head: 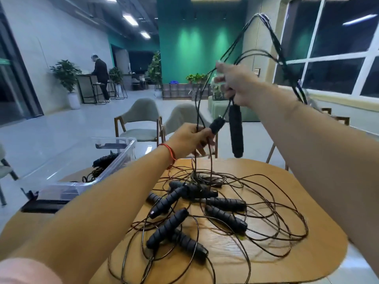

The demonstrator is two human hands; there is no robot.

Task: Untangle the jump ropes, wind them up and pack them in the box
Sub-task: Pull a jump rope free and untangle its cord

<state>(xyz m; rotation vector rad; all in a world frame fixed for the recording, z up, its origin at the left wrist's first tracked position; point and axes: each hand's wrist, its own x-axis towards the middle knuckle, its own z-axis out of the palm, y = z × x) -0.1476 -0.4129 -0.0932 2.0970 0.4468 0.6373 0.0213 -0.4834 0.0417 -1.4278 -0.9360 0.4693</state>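
Jump ropes (225, 204) lie tangled across the middle of the wooden desk (297, 267). Their thin dark loops spread toward its rounded right edge and run down to the bottom of the view. A margin of bare wood is left along the right side and the near right corner. A clear box (114, 160) sits at the desk's far left, holding one wound rope (104, 158). Past the far edge stand two grey-green chairs (141, 119), with open floor behind them.

On the desk I count eight black handles, and possibly a ninth buried in the knot near the centre. Two more are up in the air. Each is a black foam grip with a spiral groove.

The right hand (235, 85) is raised highest, its fingers clenched on a bundle of cords (275, 43) that arcs up above it. The hanging handle (235, 130) dangles just beneath this hand, clear of the desk. The left hand (190, 140), with a red string (171, 153) at the wrist, is held above the desk's far edge. Its fingers are curled round the lifted handle (217, 125) and strands rising from the pile.
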